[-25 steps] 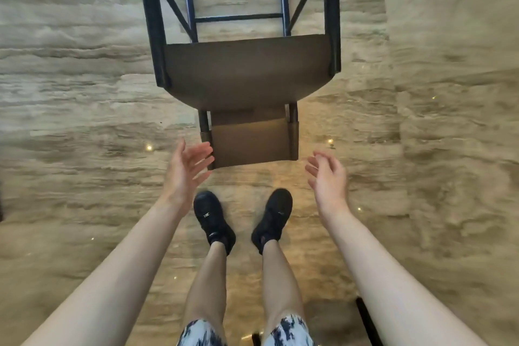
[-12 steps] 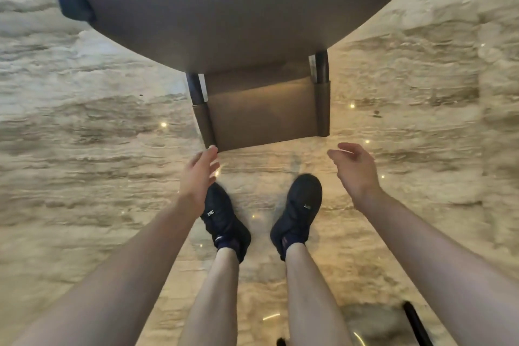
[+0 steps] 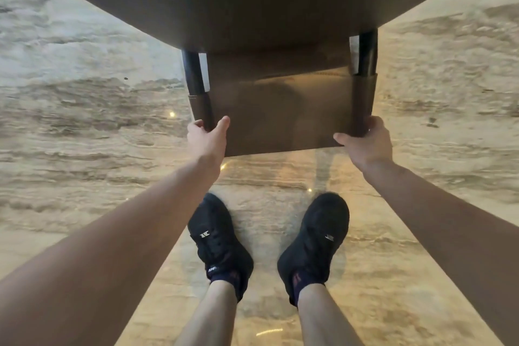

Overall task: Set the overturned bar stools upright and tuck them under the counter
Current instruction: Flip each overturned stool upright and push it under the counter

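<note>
With the brown padded bar stool (image 3: 261, 5) lying on the veined marble floor (image 3: 84, 109) ahead of the feet, the left hand (image 3: 206, 139) and right hand (image 3: 366, 143) curl around its backrest's (image 3: 280, 109) lower corners, apparently starting the lift, which calls for a steady upward pull.

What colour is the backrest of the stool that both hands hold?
The backrest is dark brown; the head view, the only one, shows it.
</note>
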`<state>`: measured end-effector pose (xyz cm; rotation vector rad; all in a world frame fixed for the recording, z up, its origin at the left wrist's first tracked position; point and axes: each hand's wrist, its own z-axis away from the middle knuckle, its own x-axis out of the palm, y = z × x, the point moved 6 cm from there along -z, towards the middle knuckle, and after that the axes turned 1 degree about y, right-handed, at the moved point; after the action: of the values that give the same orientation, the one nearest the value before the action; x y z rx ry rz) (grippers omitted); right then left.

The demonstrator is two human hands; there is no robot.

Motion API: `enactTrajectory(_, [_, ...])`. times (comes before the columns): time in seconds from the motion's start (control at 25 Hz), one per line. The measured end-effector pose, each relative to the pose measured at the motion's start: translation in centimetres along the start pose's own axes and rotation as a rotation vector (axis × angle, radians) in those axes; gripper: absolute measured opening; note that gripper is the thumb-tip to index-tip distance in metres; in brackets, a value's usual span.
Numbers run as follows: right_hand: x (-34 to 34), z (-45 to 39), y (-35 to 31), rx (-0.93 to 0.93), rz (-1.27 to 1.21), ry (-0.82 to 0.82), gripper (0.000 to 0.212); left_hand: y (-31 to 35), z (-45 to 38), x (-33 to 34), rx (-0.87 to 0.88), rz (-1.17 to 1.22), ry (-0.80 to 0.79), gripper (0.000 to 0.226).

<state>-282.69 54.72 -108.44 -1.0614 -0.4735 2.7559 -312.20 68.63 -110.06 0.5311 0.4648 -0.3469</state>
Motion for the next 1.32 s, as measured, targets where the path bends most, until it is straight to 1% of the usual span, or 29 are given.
enactTrajectory(0.08, [0.1, -2.2, 0.4, 0.009, 0.048, 0.060, 0.073, -0.6, -1.7, 0.5, -0.010, -0.093, 0.106, 0.074])
enactTrajectory(0.16, [0.5, -4.2, 1.1, 0.045, 0.075, 0.052, 0.073, -1.3, -3.5, 0.4, -0.034, -0.190, 0.190, 0.078])
enactTrajectory(0.28, [1.2, -6.8, 2.0, 0.046, 0.104, 0.028, 0.059, -2.7, -6.1, 0.9, -0.026, -0.125, 0.119, 0.068])
enactTrajectory(0.36, [1.3, -8.0, 2.3, 0.036, 0.139, 0.018, 0.052, -3.3, -7.2, 0.5, 0.030, -0.112, 0.113, 0.057])
enactTrajectory(0.48, [1.3, -9.2, 2.2, 0.022, 0.220, -0.027, 0.045, -3.0, -8.1, -0.2, 0.135, -0.222, 0.129, 0.042])
enactTrajectory(0.6, [0.8, -9.3, 1.6, 0.012, 0.324, -0.116, 0.046, -1.8, -7.7, -0.4, 0.167, -0.374, 0.138, 0.040])
enactTrajectory(0.72, [-0.6, -8.3, 0.7, 0.032, 0.333, -0.119, 0.046, -0.8, -6.2, -0.8, 0.174, -0.422, 0.148, 0.041])
enactTrajectory(0.88, [-4.4, -4.8, -1.5, 0.060, 0.301, -0.144, 0.043, 1.3, -2.5, -2.9, 0.167, -0.381, 0.097, 0.043])
enactTrajectory(0.96, [-6.6, -2.6, -3.0, 0.081, 0.280, -0.184, 0.042, 2.5, -0.2, -4.7, 0.152, -0.325, 0.082, 0.043])
enactTrajectory(1.04, [-8.8, -0.6, -4.3, 0.092, 0.280, -0.232, 0.042, 3.7, 1.9, -6.2, 0.160, -0.320, 0.076, 0.043])
enactTrajectory(1.24, [-16.8, 5.7, -10.0, 0.046, 0.296, -0.283, 0.045, 10.3, 9.5, -11.3, 0.263, -0.447, 0.088, 0.047])
enactTrajectory(1.32, [-19.8, 8.6, -12.7, 0.041, 0.281, -0.302, 0.042, 13.3, 12.8, -13.7, 0.286, -0.486, 0.089, 0.050])
